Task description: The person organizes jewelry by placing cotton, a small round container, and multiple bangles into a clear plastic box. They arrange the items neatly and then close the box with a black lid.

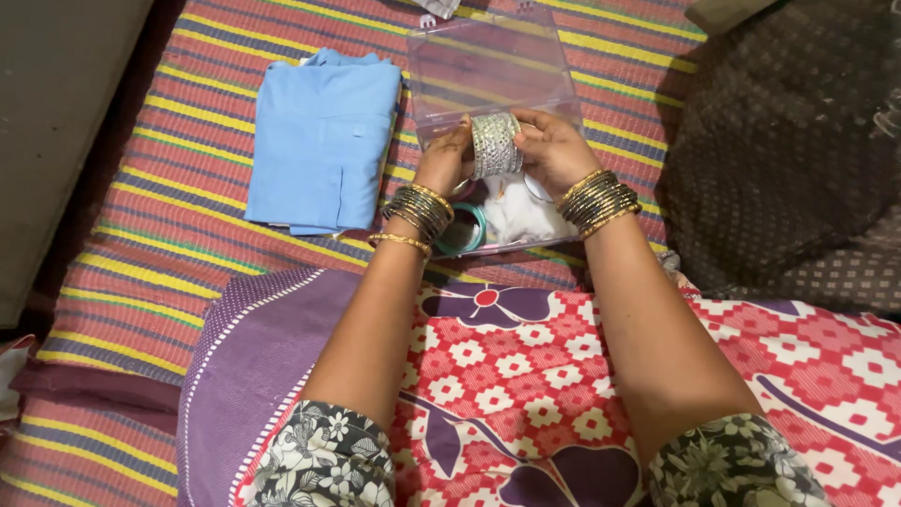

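Striped bedspread (pixel 178 188) at frame centre: left hand (pixel 445 161) and right hand (pixel 552 148) clasp the silver bangle stack (pixel 495 145) endwise, its axis seemingly left-right, equally near both.

Glittery metallic bangles (pixel 495 145); clear plastic box (pixel 493 70)

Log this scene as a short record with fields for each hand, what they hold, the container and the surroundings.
left hand: grips one end of the stack of silver glittery bangles
right hand: grips the other end of that stack
container: clear plastic box, lid open, under the hands
in box: teal ring-shaped bangle, white cloth
beside box: folded light blue shirt
surface: striped woven mat
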